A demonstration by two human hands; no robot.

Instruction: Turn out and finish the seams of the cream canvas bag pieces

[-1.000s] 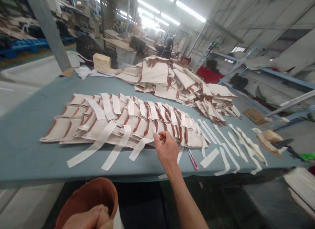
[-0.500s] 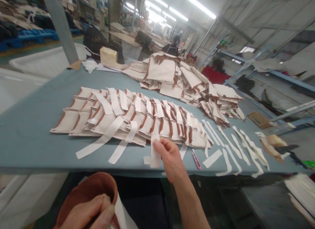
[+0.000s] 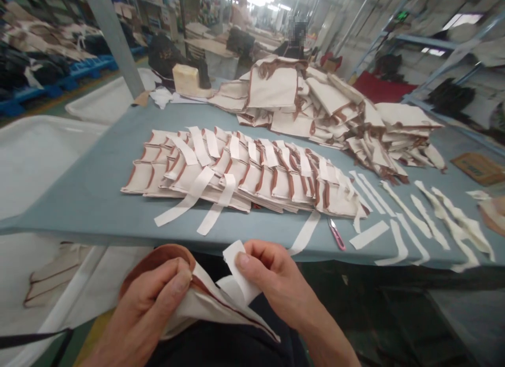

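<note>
Cream fabric piece with brown lining and dark brown edging is held over the lap, just off the near table edge; its seam is pinched between thumb and fingers of the left hand; short white fabric strip is gripped by the right hand, thumb on top; the strip is bent, lower part beside the piece; whether they touch cannot be told.

For clean handling, the seam is best kept taut and steady; the strip should be straightened, pinched near its end and squared to the edge, with no twist; fingertips should be kept clear of the meeting point.

On the blue-green table, overlapping cream panels with brown edges are laid in a long row, white strips across them; pink-handled snips are set right of the row, near the edge; loose off-white strips are spread beyond; a heap of cream pieces is piled behind; the row's overhanging strips could be snagged by sleeves or wrists.
</note>
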